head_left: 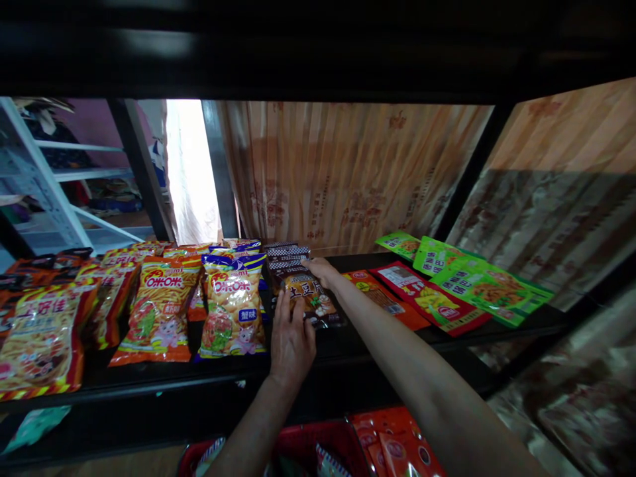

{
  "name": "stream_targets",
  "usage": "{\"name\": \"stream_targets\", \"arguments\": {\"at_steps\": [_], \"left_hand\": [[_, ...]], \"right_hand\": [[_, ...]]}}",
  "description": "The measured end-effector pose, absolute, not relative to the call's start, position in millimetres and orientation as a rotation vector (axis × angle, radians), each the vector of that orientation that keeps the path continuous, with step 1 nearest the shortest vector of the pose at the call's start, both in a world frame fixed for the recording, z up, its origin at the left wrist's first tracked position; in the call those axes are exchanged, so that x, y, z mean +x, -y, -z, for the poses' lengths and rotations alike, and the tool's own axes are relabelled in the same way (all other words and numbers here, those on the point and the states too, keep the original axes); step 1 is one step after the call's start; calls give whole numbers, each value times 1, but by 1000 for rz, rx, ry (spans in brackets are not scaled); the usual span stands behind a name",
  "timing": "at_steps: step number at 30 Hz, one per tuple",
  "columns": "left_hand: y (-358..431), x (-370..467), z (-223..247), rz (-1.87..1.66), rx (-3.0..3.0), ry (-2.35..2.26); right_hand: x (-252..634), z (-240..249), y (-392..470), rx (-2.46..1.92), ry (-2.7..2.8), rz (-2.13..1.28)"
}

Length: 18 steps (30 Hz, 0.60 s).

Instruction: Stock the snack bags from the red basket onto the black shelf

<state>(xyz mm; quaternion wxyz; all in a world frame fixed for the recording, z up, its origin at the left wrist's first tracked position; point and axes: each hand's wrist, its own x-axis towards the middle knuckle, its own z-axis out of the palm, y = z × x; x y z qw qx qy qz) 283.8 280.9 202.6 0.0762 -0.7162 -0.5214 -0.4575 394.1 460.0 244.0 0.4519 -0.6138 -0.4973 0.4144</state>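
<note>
Brown potato-chip bags [305,291] lie in a stack on the dark shelf [163,377], between the blue-and-yellow snack bag [234,305] and an orange packet [380,298]. My left hand [292,341] rests against the front left of the top brown bag, fingers extended and slightly apart. At the back right of the same stack, my right hand [322,270] has its fingers at the bag's upper edge; its fingertips are small and partly hidden, so its grip is unclear.
Red-and-yellow noodle snack bags [44,338] and an orange snack bag [161,308] stand left. Right are a red packet [432,298] and green packets [487,285]. A red basket [303,440] sits below. Black posts and an upper shelf beam [298,73] frame the space.
</note>
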Motion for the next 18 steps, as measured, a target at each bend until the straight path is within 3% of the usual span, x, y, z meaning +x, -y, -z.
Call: {"name": "stream_targets", "arguments": {"at_steps": [18], "left_hand": [[-285,282,-196,1271,-2133,1716]], "right_hand": [[397,-227,-449,-1499,1266,-830]]}}
